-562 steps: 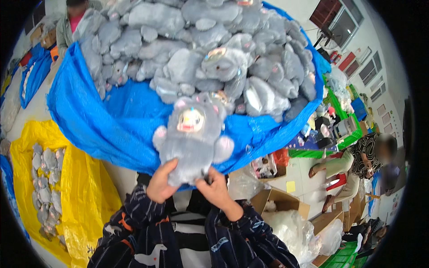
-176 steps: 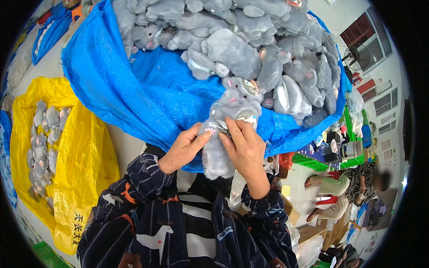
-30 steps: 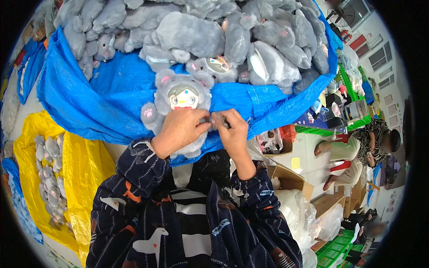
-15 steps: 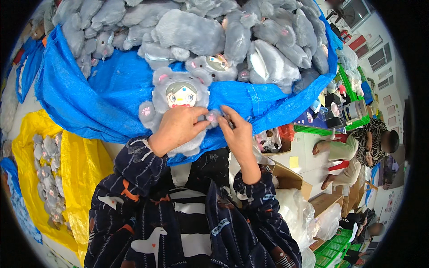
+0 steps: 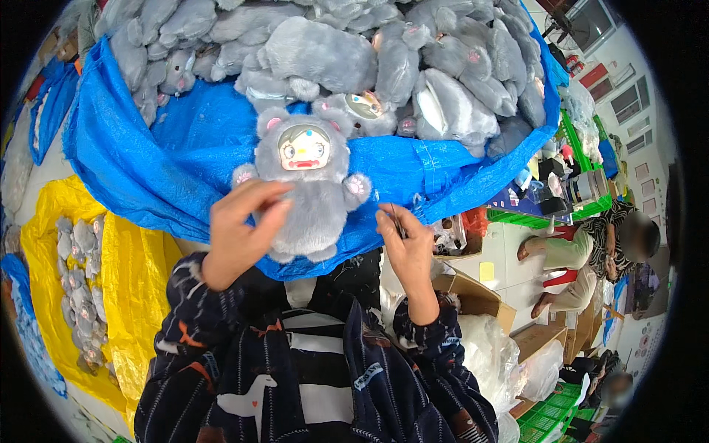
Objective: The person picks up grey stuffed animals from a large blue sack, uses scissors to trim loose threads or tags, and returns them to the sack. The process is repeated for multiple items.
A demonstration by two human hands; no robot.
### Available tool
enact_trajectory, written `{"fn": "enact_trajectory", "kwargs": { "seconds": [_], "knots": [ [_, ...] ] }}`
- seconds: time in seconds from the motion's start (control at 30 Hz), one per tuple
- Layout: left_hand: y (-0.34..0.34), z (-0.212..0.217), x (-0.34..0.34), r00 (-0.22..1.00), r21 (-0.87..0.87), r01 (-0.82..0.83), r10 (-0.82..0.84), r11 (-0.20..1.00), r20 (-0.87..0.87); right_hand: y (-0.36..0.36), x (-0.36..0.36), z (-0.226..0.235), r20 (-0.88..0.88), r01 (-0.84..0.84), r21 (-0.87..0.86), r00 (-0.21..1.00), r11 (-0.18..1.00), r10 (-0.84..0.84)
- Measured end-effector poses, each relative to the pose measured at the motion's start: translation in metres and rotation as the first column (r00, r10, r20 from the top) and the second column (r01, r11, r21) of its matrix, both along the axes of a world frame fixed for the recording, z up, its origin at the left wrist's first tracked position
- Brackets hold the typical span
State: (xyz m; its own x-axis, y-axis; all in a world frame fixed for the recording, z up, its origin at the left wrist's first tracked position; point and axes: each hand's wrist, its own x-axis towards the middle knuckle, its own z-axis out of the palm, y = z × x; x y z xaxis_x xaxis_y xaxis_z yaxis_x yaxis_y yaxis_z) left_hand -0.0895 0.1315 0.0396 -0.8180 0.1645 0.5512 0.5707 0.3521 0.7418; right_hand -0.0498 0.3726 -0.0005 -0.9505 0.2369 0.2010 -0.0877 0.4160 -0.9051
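A grey plush doll (image 5: 314, 214) with bear ears, pink paw pads and a moulded face lies face up on the blue woven sheet (image 5: 199, 148) in front of me. My left hand (image 5: 240, 229) is over its left side, thumb and fingers apart with nothing between them. The fingers partly cover the doll's paw on that side. To the right of the doll, my right hand (image 5: 406, 240) pinches a thin dark metal tool (image 5: 399, 223). Its kind is too small to make out. That hand is apart from the doll's raised right-side paw.
A heap of grey plush pieces (image 5: 321, 55) fills the far part of the blue sheet. On the left, a yellow sack (image 5: 140, 273) holds several small grey plushes. Cardboard boxes (image 5: 476, 295), clear plastic bags and green crates (image 5: 550, 413) stand to the right, with seated people beyond.
Both hands have drawn back from the doll's right-side paw: the left to the left, the right slightly right and down. More of the doll's face and body now shows.
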Motion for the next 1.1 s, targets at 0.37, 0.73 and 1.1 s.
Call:
{"fn": "enact_trajectory", "kwargs": {
  "seconds": [0.37, 0.73, 1.1],
  "knots": [
    [-0.018, -0.049, 0.035, 0.516, 0.499, 0.008, -0.431, 0.866, 0.74, -0.023, -0.034, -0.01, 0.051, -0.069, -0.429, 0.994, 0.901, 0.1],
    [0.02, -0.051, 0.03, 0.493, 0.818, -0.087, -0.689, 0.569, 0.532, -0.04, 0.032, 0.009, 0.2, -0.143, -0.101, 0.966, 0.984, 0.161],
    [0.013, -0.047, 0.02, 0.527, 0.867, -0.075, -0.719, 0.492, 0.453, -0.04, 0.025, -0.006, 0.168, -0.346, -0.237, 0.905, 0.908, 0.39]
  ]
}}
